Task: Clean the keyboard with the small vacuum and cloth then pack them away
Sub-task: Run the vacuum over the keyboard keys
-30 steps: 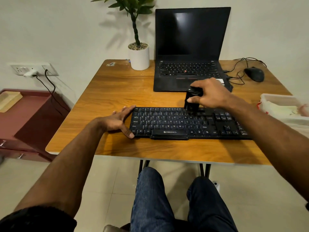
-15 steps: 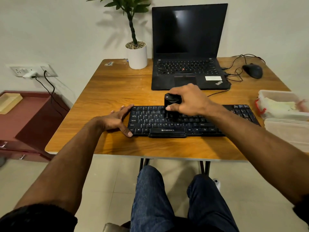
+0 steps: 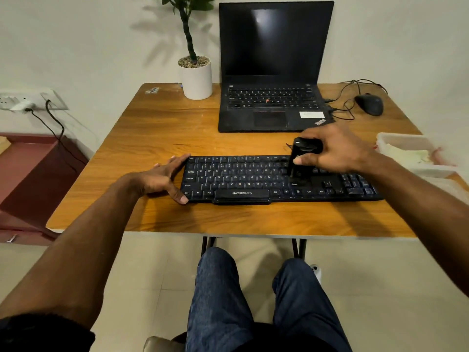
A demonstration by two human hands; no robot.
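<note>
While the left hand [image 3: 162, 177] lies flat, fingers relaxed, against the ZEBRONICS keyboard [image 3: 253, 179] at frame centre, the right hand [image 3: 337, 151] grips the small vacuum [image 3: 298, 161] upright on its keys (ThinkPad laptop [image 3: 274, 72] behind).

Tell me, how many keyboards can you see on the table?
2. The black keyboard lies near the table's front edge, under both hands. The other is the laptop's built-in keyboard, farther back by the wall.

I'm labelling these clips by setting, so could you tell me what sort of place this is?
Probably a home or small-office desk: a wooden table against a wall carries an open laptop, a separate keyboard, a wired mouse and a potted plant.
</note>
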